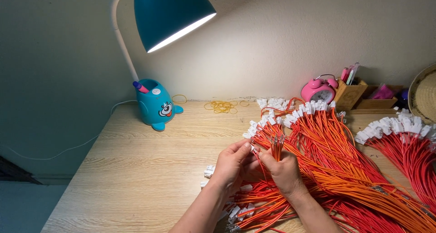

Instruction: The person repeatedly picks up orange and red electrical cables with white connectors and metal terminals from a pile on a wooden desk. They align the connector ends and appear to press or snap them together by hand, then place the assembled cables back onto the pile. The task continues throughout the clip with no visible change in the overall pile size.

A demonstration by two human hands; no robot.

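Hands gathering orange wires under a desk lamp (175, 15).
Right hand (285, 170) is gripping the wire bundle (277, 146) upright; left hand (234, 164), at nine o'clock, is pinching one wire, best kept tip-aligned.

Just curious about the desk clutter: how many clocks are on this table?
1. A pink alarm clock stands at the back of the table, beside a wooden pen holder. The orange wires might hide others.

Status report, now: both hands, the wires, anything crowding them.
Right hand gripping upright small wire bundle. Left hand pinching one wire end beside it. Loose orange wire piles crowd the desk close around.
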